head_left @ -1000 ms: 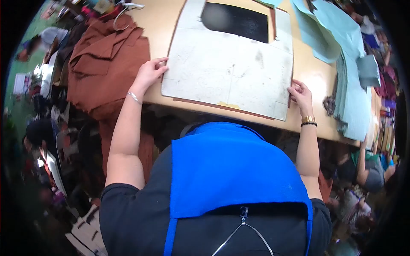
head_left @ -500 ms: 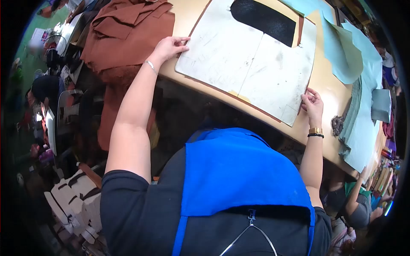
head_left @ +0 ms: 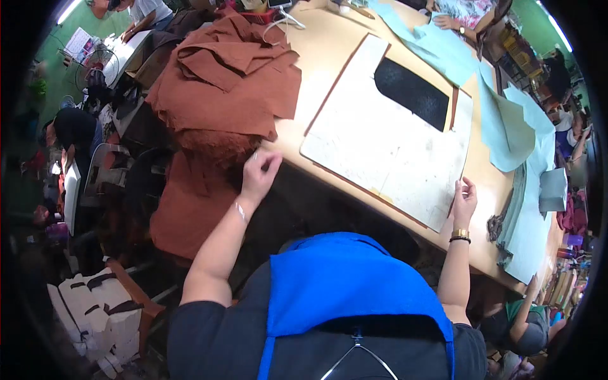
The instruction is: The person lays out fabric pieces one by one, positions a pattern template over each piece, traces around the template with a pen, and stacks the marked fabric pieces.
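Observation:
A large white board (head_left: pixel 386 152) with pencil-like marks lies on the table, with a reddish-brown layer showing along its edges. In its cut-out sits a black textured piece (head_left: pixel 411 94). My right hand (head_left: pixel 465 196) pinches the board's lower right edge between thumb and fingers. My left hand (head_left: pixel 259 175) is off the board, its fingers curled together with nothing visible in them. It hovers by the table's front edge, just below a pile of reddish-brown leather (head_left: pixel 234 82). Whether it touches the hanging leather cannot be told.
Light blue sheets (head_left: pixel 525 221) are stacked on the right of the wooden table (head_left: pixel 484 183), beside a grey-blue block (head_left: pixel 553 190). A cable (head_left: pixel 285 22) lies at the back. Pale cut pieces (head_left: pixel 104 316) are piled at lower left. Other people work around the table.
My left hand has let go of the board's left edge and moved down and left toward the brown leather. My right hand stays on the board. The view has shifted, showing more of the table's back.

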